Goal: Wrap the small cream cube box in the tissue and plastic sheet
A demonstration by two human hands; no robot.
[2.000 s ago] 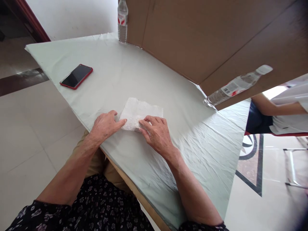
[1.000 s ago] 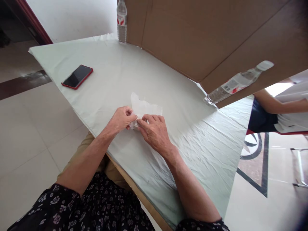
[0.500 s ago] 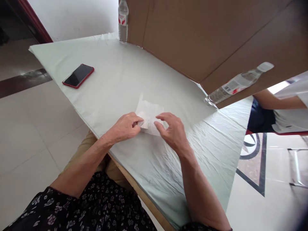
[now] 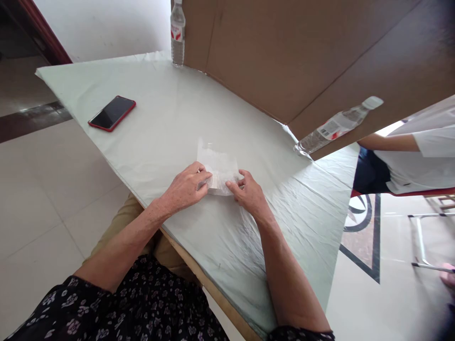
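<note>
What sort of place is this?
Likely an indoor room, perhaps a shared workspace: a cardboard panel stands like a divider on the cloth-covered table, another person sits beyond it, and the floor is tiled.

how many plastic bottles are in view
2. One bottle stands at the far end, by the left edge of the brown cardboard; the second bottle is on the right, in front of the cardboard. Any behind it would be hidden.
</note>
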